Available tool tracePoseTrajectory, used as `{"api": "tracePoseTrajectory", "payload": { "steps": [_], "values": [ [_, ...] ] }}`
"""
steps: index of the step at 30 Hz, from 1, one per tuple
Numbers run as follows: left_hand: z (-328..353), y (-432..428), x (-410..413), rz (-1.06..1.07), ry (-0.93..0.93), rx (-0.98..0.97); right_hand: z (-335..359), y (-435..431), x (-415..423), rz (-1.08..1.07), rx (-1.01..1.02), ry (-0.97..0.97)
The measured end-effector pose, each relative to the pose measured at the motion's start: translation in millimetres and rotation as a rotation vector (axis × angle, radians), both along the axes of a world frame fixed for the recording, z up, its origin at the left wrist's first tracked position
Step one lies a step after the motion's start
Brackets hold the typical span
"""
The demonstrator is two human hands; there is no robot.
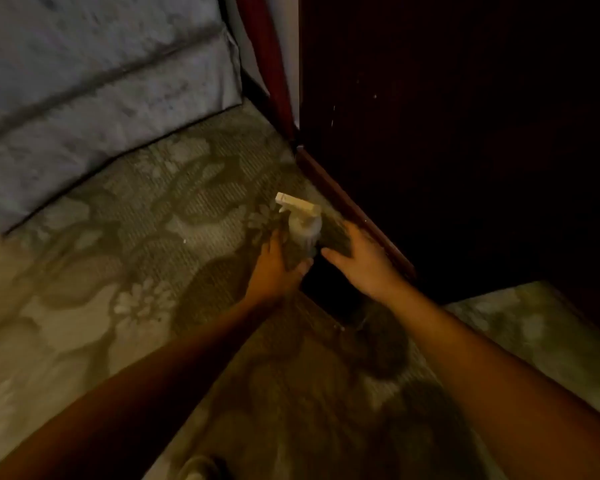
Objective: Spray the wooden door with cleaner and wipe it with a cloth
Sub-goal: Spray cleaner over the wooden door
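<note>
A pale spray bottle [303, 223] stands upright on the patterned carpet, close to the foot of the dark wooden door [465, 116]. My left hand [278, 265] wraps round the bottle's lower body, thumb on the near side. Just right of the bottle, my right hand [359, 261] holds a dark cloth [335, 237] between thumb and fingers, low by the door's bottom edge. The light is dim and the cloth's outline is hard to make out.
A grey upholstered bed or sofa base [101, 98] fills the upper left. The floral carpet [136, 271] covers the floor. A reddish door frame [271, 64] runs up beside the door. A dark shadowed patch [329, 292] lies under my hands.
</note>
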State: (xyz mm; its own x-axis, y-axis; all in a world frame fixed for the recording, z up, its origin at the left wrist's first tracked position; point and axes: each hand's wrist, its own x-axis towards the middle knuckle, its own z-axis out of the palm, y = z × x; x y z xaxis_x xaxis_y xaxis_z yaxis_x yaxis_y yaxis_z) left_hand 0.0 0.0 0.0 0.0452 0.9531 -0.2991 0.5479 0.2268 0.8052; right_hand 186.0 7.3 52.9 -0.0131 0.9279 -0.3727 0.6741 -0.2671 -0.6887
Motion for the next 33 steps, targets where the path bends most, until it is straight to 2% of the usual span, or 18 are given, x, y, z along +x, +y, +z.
{"api": "tracePoseTrajectory", "payload": {
  "steps": [3,5,8,10,14,18,21,25,28,33],
  "values": [
    [-44,19,5,0.039,-0.119,0.078,-33,19,-22,-0.046,0.114,0.282],
    [-57,32,15,0.067,-0.179,0.127,-52,32,-30,-0.041,0.212,0.346],
    [-60,42,27,0.181,-0.184,0.247,-65,37,-33,-0.057,0.303,0.408],
    [-54,44,26,0.18,-0.165,0.314,-61,37,-33,-0.04,0.315,0.419],
    [12,38,24,0.067,-0.174,0.374,4,30,-16,-0.042,0.377,0.41],
    [124,17,37,-0.126,-0.201,0.339,118,4,4,-0.112,0.353,0.496],
    [231,-6,53,-0.28,-0.14,0.309,238,-16,19,-0.216,0.38,0.541],
    [394,-30,85,-0.35,-0.208,0.26,407,-45,49,-0.262,0.423,0.579],
    [520,-54,107,-0.41,-0.181,0.228,536,-84,66,-0.294,0.506,0.564],
    [711,-102,159,-0.595,-0.072,0.294,734,-165,105,-0.421,0.664,0.501]
  ]
}}
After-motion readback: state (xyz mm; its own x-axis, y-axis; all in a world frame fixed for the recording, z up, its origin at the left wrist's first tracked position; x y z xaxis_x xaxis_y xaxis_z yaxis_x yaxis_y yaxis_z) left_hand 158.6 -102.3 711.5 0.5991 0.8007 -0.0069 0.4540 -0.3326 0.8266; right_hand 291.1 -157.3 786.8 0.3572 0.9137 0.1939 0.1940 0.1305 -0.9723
